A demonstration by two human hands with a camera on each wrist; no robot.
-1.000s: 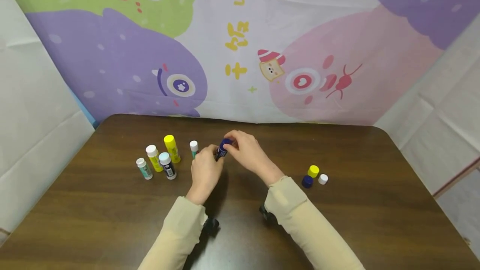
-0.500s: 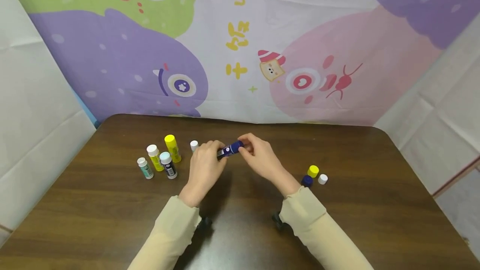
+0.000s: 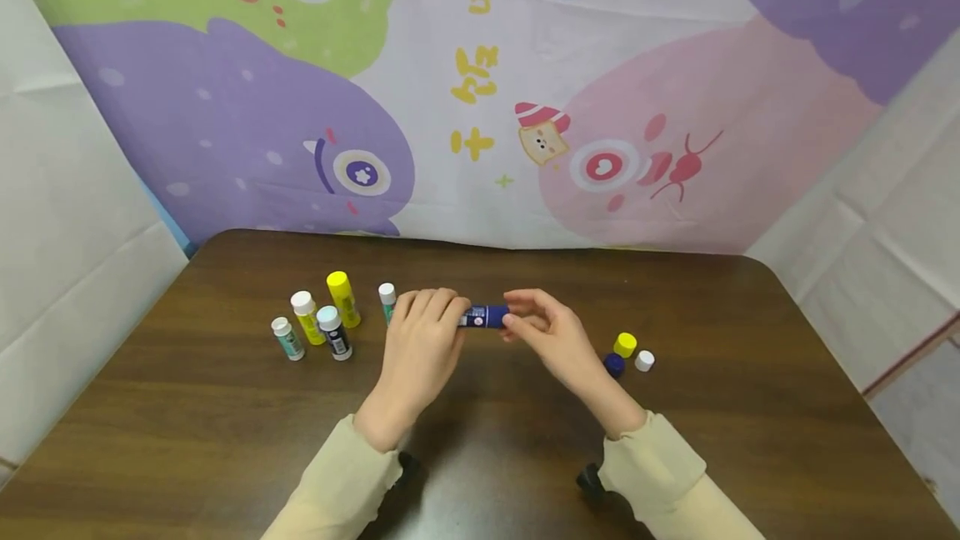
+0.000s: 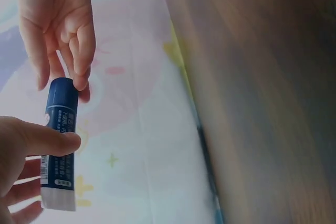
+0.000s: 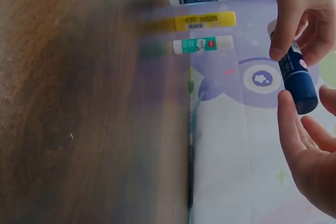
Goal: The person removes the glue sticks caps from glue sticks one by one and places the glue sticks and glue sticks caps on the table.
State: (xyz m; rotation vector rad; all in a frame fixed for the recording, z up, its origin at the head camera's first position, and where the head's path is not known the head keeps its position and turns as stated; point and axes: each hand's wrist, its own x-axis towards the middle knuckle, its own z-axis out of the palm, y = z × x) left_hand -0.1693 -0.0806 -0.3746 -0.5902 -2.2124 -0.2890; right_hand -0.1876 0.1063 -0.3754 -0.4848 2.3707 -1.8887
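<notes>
My left hand (image 3: 422, 348) grips the white-ended lower part of a navy glue stick (image 3: 474, 318), thumb across its label in the left wrist view. The stick lies level above the table in the head view, its plain navy cap pointing right. My right hand (image 3: 561, 350) has thumb and fingertips curved round that cap (image 4: 63, 94). They sit loosely: both wrist views show a narrow gap on one side of it. Just behind my left hand stands a small green glue stick (image 3: 387, 297) with a white top, partly hidden.
At left stand a green-and-white glue stick (image 3: 288, 340), a white-topped yellow one (image 3: 308, 320), an all-yellow one (image 3: 342, 298) and a pale-topped navy one (image 3: 335, 335). Yellow (image 3: 625, 345), navy (image 3: 614, 366) and white (image 3: 644, 361) caps lie right. A printed cloth (image 3: 480, 190) hangs behind.
The glue stick has swung from steeply tilted to level, its cap end turning right. My right hand has moved right and toward me with the cap; the left hand has turned over the stick.
</notes>
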